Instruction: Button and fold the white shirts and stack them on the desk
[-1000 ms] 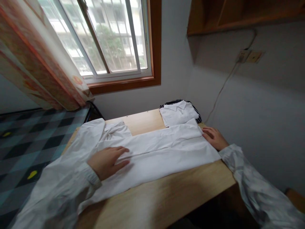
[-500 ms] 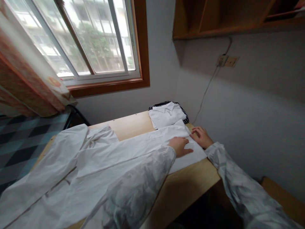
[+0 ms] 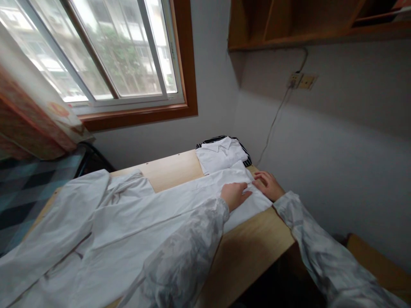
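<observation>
White garment (image 3: 138, 220) beneath the left grip (image 3: 234, 196).

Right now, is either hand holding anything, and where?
Cannot be told: the left hand and right hand are at the white cloth's right-hand end, but any grip is unclear.

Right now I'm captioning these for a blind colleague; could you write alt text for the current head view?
Two hands, left and right, touch the end of a white garment spread across a wooden table, near a folded white collared shirt.
</observation>
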### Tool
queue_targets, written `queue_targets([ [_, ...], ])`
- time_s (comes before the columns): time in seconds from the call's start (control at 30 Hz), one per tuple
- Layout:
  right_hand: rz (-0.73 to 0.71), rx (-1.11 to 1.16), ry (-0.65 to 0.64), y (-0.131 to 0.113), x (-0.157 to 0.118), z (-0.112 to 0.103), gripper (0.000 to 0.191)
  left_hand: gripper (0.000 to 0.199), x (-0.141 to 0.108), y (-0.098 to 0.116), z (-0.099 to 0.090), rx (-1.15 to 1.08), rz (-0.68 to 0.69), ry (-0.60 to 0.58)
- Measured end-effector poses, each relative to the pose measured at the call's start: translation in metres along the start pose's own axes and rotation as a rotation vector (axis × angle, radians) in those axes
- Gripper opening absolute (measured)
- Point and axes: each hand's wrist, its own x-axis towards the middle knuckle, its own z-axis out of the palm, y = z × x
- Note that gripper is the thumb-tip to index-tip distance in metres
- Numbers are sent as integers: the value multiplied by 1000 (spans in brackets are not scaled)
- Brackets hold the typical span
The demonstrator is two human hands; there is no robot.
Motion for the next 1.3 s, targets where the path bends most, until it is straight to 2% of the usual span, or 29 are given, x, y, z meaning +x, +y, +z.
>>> queue_targets([
  [0.13,-40,37,-77,-7,-14,-5,53,49,-3,0,1,40,-5,60],
  [0.23,-114,-24,-157,-7,-28,-8,74,50,-6,6,-1,167,66,122],
  [0.37,-159,-30,-203,-2,-36,-10,66,29,-10,17,-7,328,194,180],
  [0.43,-163,-15,-219,1,-36,-11,62,30,-17,17,-11,361,214,202],
  [0.53,-162,-17,-246,4,-37,-13,59,51,-36,1,-14,351,165,193],
  [0.6,-161,-33,-260,4,-38,-15,57,73,-53,-18,-14,309,90,142],
  [0.67,-152,-70,-263,-2,-39,-17,57,86,-72,-40,-14,265,37,94],
  [0.73,-122,-147,-203,-16,-38,-18,58,89,-88,-58,-13,240,37,78],
  [0.83,-117,-270,-78,-56,-29,-13,63,82,-101,-71,-12,232,59,91],
  [0.93,-247,-271,-117,-98,-13,5,69,71,-103,-71,-9,242,49,108],
  [1.0,-322,-248,-181,-113,-4,22,70,66,-103,-70,-7,251,44,118],
  [1.07,-349,-243,-232,-111,1,41,70,62,-105,-71,-7,266,44,117],
  [1.17,-326,-256,-271,-88,0,60,72,57,-119,-80,-14,307,29,88],
  [1.3,-283,-296,-290,-58,-9,60,78,51,-159,-99,-31,322,-9,42],
])
